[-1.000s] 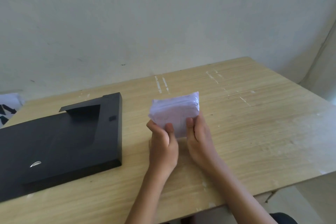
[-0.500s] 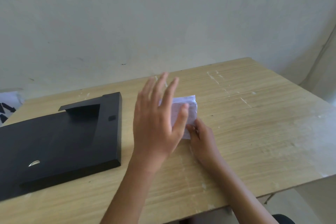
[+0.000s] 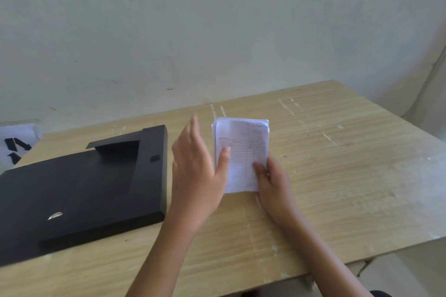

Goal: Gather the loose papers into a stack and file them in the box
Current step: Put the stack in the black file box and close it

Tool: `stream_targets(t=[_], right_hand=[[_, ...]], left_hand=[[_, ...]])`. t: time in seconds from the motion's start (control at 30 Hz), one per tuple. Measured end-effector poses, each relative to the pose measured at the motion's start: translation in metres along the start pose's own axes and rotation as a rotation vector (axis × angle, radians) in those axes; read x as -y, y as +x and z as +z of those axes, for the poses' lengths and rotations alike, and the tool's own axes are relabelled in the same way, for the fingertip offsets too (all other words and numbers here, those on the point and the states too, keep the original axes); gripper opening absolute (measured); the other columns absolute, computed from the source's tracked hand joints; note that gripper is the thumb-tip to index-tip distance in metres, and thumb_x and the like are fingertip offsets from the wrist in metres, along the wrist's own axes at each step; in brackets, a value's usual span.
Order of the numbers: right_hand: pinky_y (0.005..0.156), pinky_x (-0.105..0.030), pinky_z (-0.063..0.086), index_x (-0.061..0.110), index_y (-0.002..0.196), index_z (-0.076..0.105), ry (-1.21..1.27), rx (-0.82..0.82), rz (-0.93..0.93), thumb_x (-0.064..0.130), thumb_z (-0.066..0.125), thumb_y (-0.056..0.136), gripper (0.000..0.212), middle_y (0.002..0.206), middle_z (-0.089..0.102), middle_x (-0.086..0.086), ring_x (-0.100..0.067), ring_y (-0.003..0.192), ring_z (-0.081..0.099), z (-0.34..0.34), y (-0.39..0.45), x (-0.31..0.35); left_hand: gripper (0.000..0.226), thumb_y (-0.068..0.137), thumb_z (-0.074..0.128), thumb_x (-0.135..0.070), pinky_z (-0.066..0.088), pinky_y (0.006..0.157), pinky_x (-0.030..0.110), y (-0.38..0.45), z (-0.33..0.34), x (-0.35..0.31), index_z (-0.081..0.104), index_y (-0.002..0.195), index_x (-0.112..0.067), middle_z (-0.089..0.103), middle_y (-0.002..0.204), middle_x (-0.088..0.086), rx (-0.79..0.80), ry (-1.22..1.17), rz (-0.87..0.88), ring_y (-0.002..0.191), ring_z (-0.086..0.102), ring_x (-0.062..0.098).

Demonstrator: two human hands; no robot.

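A small stack of white papers (image 3: 243,149) with faint printed lines stands tilted up over the middle of the wooden table (image 3: 337,176). My right hand (image 3: 271,183) grips its lower right corner, thumb on the front sheet. Flat and blurred, with fingers extended, my left hand (image 3: 195,169) is against the stack's left edge, its thumb touching the front sheet. The black file box (image 3: 79,188) lies closed and flat on the table to the left of my left hand.
A pale wall rises right behind the table's far edge. White paper with black marks (image 3: 17,147) lies beyond the table's left end. The table's front edge runs under my forearms, and its right corner drops off to the floor.
My left hand let go of the stack, swung up in front of it, then shifted left to its side edge. The stack has turned more upright in my right hand.
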State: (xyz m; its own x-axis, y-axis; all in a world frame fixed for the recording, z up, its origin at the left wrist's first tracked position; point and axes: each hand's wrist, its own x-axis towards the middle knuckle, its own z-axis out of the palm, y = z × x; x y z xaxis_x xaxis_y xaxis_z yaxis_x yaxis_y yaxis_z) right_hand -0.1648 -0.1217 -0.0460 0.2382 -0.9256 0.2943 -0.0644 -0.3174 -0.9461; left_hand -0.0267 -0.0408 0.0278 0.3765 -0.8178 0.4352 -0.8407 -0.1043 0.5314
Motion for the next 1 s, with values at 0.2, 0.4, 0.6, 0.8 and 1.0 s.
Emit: stream_targets(t=[0.2, 0.4, 0.6, 0.8, 1.0], right_hand=[[0.070, -0.042, 0.054, 0.007, 0.102, 0.066, 0.145, 0.245, 0.047, 0.017, 0.048, 0.104, 0.021, 0.098, 0.073, -0.016, -0.017, 0.084, 0.068, 0.022, 0.000, 0.028], [0.075, -0.024, 0.058, 0.011, 0.114, 0.069, 0.259, 0.487, 0.129, 0.017, 0.050, 0.104, 0.022, 0.105, 0.078, -0.002, -0.014, 0.095, 0.075, 0.059, -0.002, 0.055], [0.067, -0.024, 0.053, 0.018, 0.100, 0.071, 0.077, 0.536, 0.035, 0.028, 0.050, 0.103, 0.023, 0.076, 0.072, 0.013, 0.000, 0.068, 0.065, 0.128, -0.002, 0.074], [0.113, -0.025, 0.036, 0.023, 0.132, 0.060, -0.417, 0.579, -0.268, 0.036, 0.056, 0.099, 0.036, 0.141, 0.056, 0.010, -0.006, 0.134, 0.047, 0.163, -0.002, 0.058], [0.122, -0.026, 0.020, 0.024, 0.145, 0.050, -0.518, 0.679, -0.281, 0.040, 0.053, 0.099, 0.048, 0.153, 0.042, 0.014, 0.000, 0.148, 0.022, 0.174, -0.012, 0.039]], left_hand=[[0.027, 0.105, 0.049, -0.050, 0.059, 0.089, 0.035, -0.013, -0.012, 0.026, 0.062, 0.115, -0.029, 0.074, 0.110, -0.007, 0.162, -0.639, -0.441, 0.103, 0.071, 0.013], [0.016, 0.100, 0.067, -0.031, 0.063, 0.081, 0.030, -0.024, -0.051, 0.063, 0.074, 0.113, -0.023, 0.081, 0.101, -0.009, -0.098, -0.636, -0.423, 0.094, 0.077, 0.008], [0.009, 0.097, 0.072, -0.026, 0.062, 0.087, 0.034, -0.028, -0.103, 0.119, 0.076, 0.100, -0.033, 0.081, 0.098, -0.014, -0.239, -0.548, -0.467, 0.095, 0.077, 0.005], [0.008, 0.096, 0.073, -0.025, 0.063, 0.089, 0.045, -0.015, -0.153, 0.200, 0.079, 0.101, -0.025, 0.081, 0.094, -0.010, -0.311, -0.394, -0.610, 0.095, 0.077, 0.013], [0.012, 0.094, 0.074, -0.027, 0.062, 0.087, 0.051, 0.010, -0.162, 0.257, 0.081, 0.096, -0.019, 0.076, 0.088, -0.002, -0.241, -0.185, -0.731, 0.093, 0.076, 0.030]])
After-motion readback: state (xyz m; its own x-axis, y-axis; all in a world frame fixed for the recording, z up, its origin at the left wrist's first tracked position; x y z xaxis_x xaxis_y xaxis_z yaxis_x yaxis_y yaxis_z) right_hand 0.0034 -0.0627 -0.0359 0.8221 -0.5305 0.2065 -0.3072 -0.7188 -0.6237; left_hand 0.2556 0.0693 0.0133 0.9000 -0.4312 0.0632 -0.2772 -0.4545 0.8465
